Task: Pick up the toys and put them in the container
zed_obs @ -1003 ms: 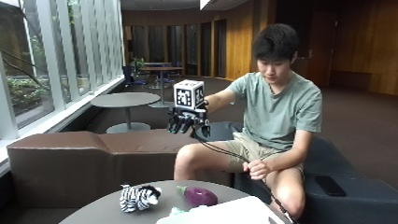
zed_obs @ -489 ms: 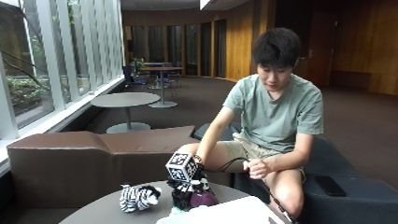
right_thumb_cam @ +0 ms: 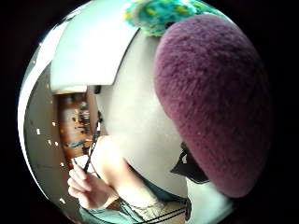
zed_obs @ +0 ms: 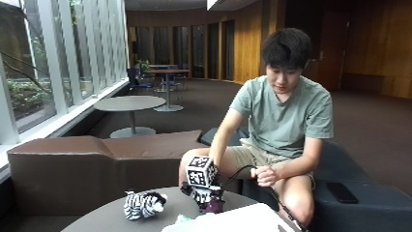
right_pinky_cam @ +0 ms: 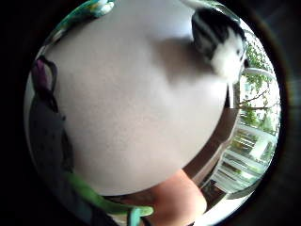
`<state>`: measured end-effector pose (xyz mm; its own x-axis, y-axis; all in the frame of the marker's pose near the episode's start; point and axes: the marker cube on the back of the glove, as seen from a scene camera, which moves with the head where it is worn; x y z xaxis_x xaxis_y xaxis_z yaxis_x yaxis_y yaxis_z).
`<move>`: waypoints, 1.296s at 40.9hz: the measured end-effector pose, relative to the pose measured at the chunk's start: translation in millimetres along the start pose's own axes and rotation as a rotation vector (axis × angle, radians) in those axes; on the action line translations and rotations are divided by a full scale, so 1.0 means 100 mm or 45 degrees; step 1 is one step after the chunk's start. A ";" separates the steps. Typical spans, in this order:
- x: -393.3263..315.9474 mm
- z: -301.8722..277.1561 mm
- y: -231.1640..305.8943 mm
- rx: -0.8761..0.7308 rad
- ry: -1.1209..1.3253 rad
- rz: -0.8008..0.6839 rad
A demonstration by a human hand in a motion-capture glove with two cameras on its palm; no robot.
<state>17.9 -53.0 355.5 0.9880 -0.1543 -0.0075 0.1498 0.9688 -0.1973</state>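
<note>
We see the purple toy [right_thumb_cam: 212, 102] filling our right hand [zed_obs: 203, 193]'s palm view, on the table [zed_obs: 109, 220]; whether fingers grip it we cannot tell. A half-made grasp could drop it short of the container [zed_obs: 238, 220]. Farther off, the zebra toy [zed_obs: 145, 204] waits
</note>
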 end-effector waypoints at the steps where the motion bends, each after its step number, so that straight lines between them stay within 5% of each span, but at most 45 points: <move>1: -0.02 -0.01 0.02 -0.047 0.029 0.017; 9: -0.03 -0.37 0.17 -0.214 0.206 -0.055; 27: -0.98 -2.84 -0.37 0.214 0.328 -0.117; 35: -1.55 -2.95 -0.98 0.515 0.292 -0.420; 53: -2.27 -2.45 -1.66 0.387 0.041 -0.118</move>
<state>-240.3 -226.0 149.4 0.9686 -0.2462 -0.0352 0.2485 0.9631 0.1030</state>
